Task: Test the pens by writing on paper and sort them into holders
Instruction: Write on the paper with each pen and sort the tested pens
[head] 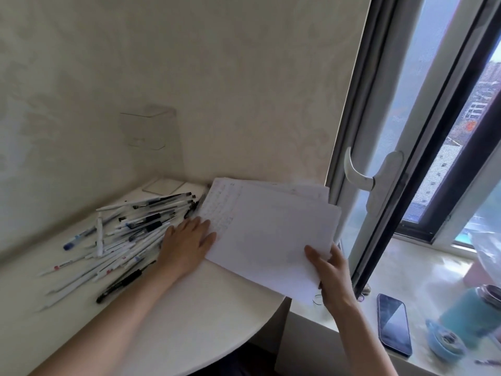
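Barely started: the pens [127,232] lie in an unsorted heap beside the left hand [187,240], which rests flat at the edge of the paper stack [271,234], the right hand [329,275] pinches the stack's near corner, and the clear holder [151,137] looks empty, though it's faint.

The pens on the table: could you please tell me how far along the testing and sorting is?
Done: nothing yet; the clear holder by the wall looks empty. In hand: the right hand grips the stack of paper by its near corner, and the left hand rests flat on its left edge. Left: the whole pile of pens on the table awaits testing and sorting.
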### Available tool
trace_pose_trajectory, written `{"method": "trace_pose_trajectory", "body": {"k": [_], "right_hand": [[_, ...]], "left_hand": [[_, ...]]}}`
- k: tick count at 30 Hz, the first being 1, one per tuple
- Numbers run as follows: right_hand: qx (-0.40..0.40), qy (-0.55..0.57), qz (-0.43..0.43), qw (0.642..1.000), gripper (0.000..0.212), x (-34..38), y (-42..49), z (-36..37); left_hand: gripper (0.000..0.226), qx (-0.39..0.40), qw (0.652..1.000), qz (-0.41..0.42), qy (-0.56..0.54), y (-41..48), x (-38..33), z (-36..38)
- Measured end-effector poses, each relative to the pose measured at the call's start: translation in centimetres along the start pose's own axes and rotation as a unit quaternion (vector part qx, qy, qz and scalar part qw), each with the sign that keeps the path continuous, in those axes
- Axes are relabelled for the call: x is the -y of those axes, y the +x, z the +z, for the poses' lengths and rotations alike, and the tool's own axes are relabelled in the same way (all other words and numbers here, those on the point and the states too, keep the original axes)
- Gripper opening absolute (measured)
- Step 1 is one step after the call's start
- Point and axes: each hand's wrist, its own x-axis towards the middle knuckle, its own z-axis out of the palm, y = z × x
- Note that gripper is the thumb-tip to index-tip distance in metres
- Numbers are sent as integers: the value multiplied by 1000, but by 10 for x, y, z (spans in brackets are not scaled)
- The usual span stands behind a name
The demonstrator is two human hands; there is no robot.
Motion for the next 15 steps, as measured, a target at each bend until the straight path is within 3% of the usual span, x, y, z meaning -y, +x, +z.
{"method": "trace_pose_trajectory", "body": {"k": [5, 8, 10, 11, 12, 13, 15], "right_hand": [[-67, 62, -65, 994, 19, 3, -15, -7], [-89, 96, -101, 986, 18, 14, -20, -1], [-87, 122, -109, 983, 19, 20, -21, 12], [-78, 130, -108, 982, 19, 22, -23, 22], [-62, 135, -108, 983, 19, 24, -26, 34], [-47, 136, -108, 984, 19, 24, -29, 48], [-17, 136, -103, 985, 20, 23, -36, 76]], "left_hand": [[52, -28, 999, -19, 3, -4, 23, 0], [49, -109, 994, -9, 21, -8, 26, -2], [61, -165, 983, 15, -78, -10, 20, -11], [65, -170, 967, 26, -187, -13, 15, -16], [62, -156, 934, 24, -322, -16, 8, -25], [54, -135, 878, 9, -460, -19, 1, -35], [38, -101, 718, -70, -685, -26, -8, -54]]}}
